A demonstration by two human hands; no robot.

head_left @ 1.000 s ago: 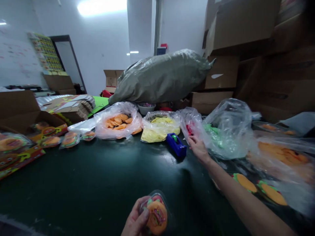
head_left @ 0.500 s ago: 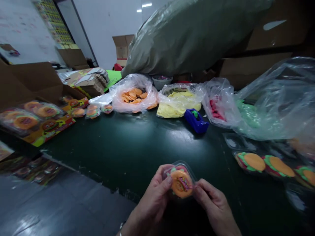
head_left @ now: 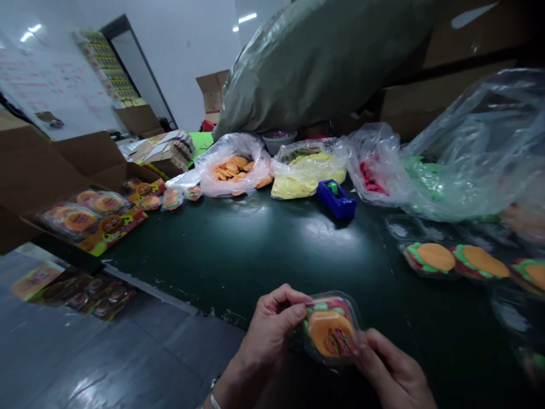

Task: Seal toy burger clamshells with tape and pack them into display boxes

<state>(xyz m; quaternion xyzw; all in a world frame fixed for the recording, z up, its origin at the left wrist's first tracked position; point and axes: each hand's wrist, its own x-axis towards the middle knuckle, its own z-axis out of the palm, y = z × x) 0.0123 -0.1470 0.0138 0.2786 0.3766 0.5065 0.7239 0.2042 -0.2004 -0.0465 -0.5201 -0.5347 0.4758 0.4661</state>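
Both of my hands hold one burger toy in a clear plastic shell (head_left: 331, 332) just above the near edge of the dark green table (head_left: 264, 250). My left hand (head_left: 272, 329) pinches the shell's left rim with thumb and forefinger. My right hand (head_left: 389, 372) grips its right side from below. The toy has an orange bun with green, red and yellow layers.
Plastic bags of orange pieces (head_left: 233, 167), yellow pieces (head_left: 307, 173), red pieces (head_left: 374, 176) and green pieces (head_left: 443, 182) line the far side, with a blue tape dispenser (head_left: 336, 199) before them. Packed burgers (head_left: 451, 260) lie right. An open carton (head_left: 80, 210) sits left.
My right hand left the bag at the far right and came back to the toy. Both hands now hold it, shifted slightly right and lower. The view tilted down.
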